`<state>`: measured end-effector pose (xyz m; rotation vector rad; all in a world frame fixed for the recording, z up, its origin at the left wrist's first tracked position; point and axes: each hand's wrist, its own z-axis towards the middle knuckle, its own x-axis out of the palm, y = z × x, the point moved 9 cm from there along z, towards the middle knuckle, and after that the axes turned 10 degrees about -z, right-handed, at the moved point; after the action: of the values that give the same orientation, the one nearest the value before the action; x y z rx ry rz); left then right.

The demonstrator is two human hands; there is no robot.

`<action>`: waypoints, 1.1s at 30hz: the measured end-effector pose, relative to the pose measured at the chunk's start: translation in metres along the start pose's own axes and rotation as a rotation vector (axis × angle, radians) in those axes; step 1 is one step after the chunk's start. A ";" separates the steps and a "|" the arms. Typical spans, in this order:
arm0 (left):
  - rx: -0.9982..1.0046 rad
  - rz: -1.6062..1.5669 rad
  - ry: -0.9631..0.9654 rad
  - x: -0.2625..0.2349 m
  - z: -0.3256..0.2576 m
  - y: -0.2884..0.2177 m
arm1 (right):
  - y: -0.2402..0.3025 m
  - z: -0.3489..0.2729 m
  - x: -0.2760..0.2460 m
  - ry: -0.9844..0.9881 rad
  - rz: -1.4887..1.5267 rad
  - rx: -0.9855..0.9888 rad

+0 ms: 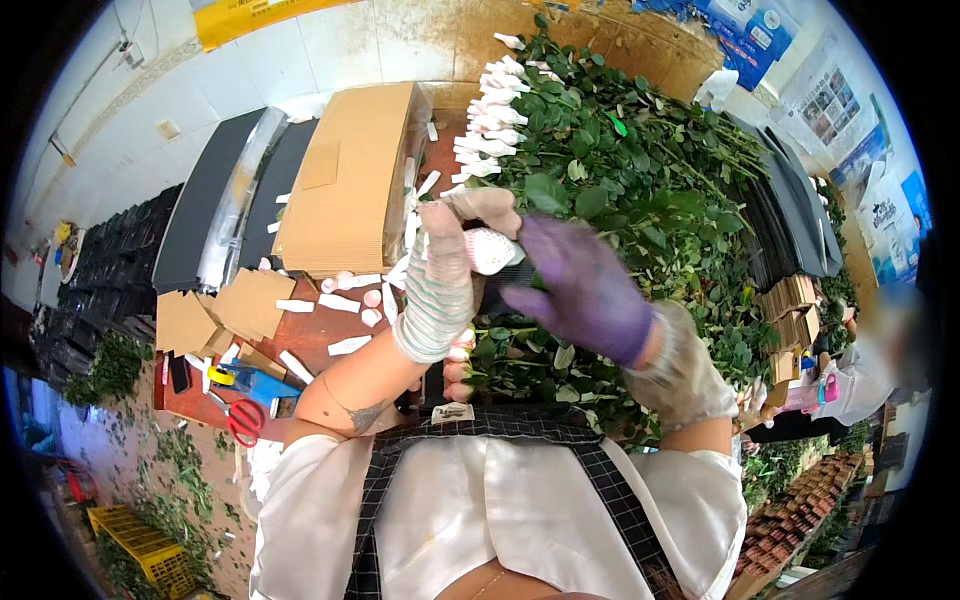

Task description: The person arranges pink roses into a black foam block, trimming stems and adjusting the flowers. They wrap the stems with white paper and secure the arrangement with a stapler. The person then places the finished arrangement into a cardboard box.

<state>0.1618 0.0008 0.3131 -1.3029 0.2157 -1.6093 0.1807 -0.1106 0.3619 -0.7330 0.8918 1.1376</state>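
My left hand (447, 262), in a pale glove with a striped cuff, curls its fingers round a flower bud in a white net sleeve (491, 252). The stem below the bud is hidden. Just right of it is my right hand (588, 285) in a purple glove, fingers stretched toward the bud and thumb apart from them. Whether its fingertips touch the bud cannot be made out. Behind both hands lies a big heap of leafy flower stems (640, 170), with a row of white-sleeved buds (497, 118) along its left edge. Several bare pink buds (458, 372) lie near my apron.
A stack of brown cardboard sheets (345, 180) stands left of my hands, beside black sheets (210, 200). Loose white sleeves (348, 346) and red-handled scissors (245, 422) lie on the red tabletop. A yellow crate (145, 548) is on the floor; another person (860, 385) is at the right.
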 end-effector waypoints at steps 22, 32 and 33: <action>0.509 0.851 0.383 0.114 -0.042 -0.061 | -0.012 -0.039 -0.070 -0.417 0.260 0.059; 0.254 0.671 0.161 0.084 -0.039 -0.067 | -0.035 -0.053 -0.073 -0.361 0.359 -0.021; 0.111 0.634 0.012 0.045 -0.032 -0.063 | -0.047 -0.059 -0.085 -0.367 0.360 0.003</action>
<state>0.1036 -0.0180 0.3702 -1.0021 0.4862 -1.0697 0.1997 -0.2107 0.4115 -0.3466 0.7266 1.5300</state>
